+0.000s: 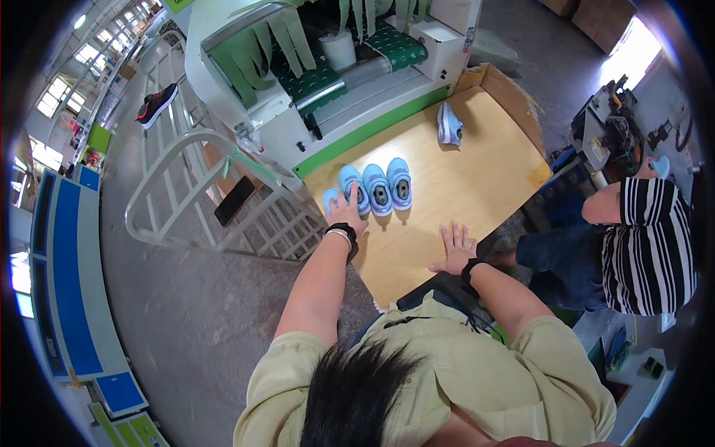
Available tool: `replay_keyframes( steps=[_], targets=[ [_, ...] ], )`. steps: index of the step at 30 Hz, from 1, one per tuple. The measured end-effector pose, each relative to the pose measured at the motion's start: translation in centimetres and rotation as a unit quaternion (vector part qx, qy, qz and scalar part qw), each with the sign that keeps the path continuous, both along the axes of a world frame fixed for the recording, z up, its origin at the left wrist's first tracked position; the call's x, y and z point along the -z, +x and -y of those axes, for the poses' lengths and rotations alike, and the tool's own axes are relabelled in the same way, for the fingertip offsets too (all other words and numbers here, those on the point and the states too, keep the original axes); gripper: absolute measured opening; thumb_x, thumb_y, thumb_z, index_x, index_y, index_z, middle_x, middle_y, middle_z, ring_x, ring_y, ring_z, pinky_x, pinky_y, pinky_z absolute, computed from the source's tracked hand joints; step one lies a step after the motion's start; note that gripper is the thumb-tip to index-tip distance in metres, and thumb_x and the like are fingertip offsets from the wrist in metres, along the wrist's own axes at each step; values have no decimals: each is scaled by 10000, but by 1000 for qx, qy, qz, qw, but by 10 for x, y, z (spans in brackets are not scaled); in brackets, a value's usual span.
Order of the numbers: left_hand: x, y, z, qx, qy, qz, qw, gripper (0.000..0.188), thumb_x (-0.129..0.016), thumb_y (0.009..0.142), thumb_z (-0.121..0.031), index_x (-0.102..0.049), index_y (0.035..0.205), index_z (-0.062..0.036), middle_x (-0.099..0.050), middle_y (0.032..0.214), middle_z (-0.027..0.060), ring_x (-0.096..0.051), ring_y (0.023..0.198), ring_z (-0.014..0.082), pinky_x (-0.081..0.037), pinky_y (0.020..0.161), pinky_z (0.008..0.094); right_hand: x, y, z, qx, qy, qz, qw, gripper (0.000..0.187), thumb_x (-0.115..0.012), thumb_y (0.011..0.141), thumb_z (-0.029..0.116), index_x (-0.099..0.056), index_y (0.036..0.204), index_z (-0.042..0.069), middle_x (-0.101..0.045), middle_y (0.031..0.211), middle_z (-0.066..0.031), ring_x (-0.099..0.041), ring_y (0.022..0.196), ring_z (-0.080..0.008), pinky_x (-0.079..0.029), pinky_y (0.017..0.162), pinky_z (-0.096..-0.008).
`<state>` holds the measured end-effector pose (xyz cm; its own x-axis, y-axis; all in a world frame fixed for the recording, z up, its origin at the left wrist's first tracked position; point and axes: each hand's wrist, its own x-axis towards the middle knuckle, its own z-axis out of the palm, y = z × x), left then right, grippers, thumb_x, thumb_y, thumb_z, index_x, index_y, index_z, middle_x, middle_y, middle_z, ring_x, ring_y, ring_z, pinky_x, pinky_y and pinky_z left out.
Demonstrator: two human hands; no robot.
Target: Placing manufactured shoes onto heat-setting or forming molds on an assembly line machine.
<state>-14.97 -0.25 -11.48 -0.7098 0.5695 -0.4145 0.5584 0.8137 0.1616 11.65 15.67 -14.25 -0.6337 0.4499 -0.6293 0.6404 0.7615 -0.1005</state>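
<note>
And here at the centre of the frame the left hand [346,216] reaches over the left end of a row of light-blue shoes [378,191], fingers spread and one lying across a shoe; whether it grips anything, I cannot tell; a further blue shape [331,198], partly hidden by that hand, sits at its left; over to the lower centre-right, the right hand [456,252] is wide, fingers fanned, palm down on the tan tabletop [491,179], holding nothing; up at the upper centre-right, a lone blue shoe [449,125] sits apart from the row, near the cardboard edge [521,100]; a machine with green belts [313,83] fills the top; a dark shoe [157,106] rests on the metal rack [175,160] at upper left; a person in a striped top [646,246] occupies the right edge.
</note>
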Motion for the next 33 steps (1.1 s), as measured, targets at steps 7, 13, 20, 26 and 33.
replay_keyframes(
  steps=[7, 13, 20, 26, 33],
  targets=[
    [2, -2, -2, -10, -9, -3, 1000, 1132, -786, 741, -359, 0, 1553, -300, -232, 1540, 195, -244, 1397, 465, -335, 1080, 576, 14, 0, -8, -93, 77, -50, 991, 1095, -674, 729, 653, -175, 1539, 111, -176, 1566, -243, -197, 1409, -496, -268, 1071, -620],
    [-6, -1, -5, -20, -25, -7, 999, 1049, -732, 775, -458, -62, 1558, -259, -254, 1539, 213, -232, 1407, 464, -299, 1078, 612, 23, -42, -104, 36, -54, -233, 970, 529, -711, 787, 438, -584, 1040, -9, -595, 1098, -210, -576, 1011, -329, -488, 859, -423],
    [-18, 33, -89, -15, 159, -130, 979, 899, -534, 880, -584, -265, 1492, 17, -202, 1580, 197, -106, 1481, 362, -44, 1138, 635, 89, -129, -293, 409, -151, -342, 832, 579, -668, 846, 535, -606, 1001, -20, -564, 806, -111, -537, 697, -216, -417, 620, -341],
    [22, 58, -130, 96, 73, -161, 980, 940, -568, 841, -582, -290, 1463, 65, -257, 1553, 223, -144, 1476, 350, -43, 1145, 625, 96, -195, -314, 482, -57, -343, 804, 1118, -760, 665, 633, -383, 1371, -147, -458, 1378, -331, -481, 1277, -406, -396, 1060, -375],
    [48, 46, -131, 70, 271, -33, 959, 763, -695, 791, -152, -306, 1422, 26, -346, 1464, 284, -285, 1407, 404, -222, 1134, 556, 40, -231, -203, 394, -82, -557, 727, 738, -845, 699, 230, -425, 1275, 39, -553, 1167, -225, -566, 1080, -357, -450, 950, -411]
  ],
)
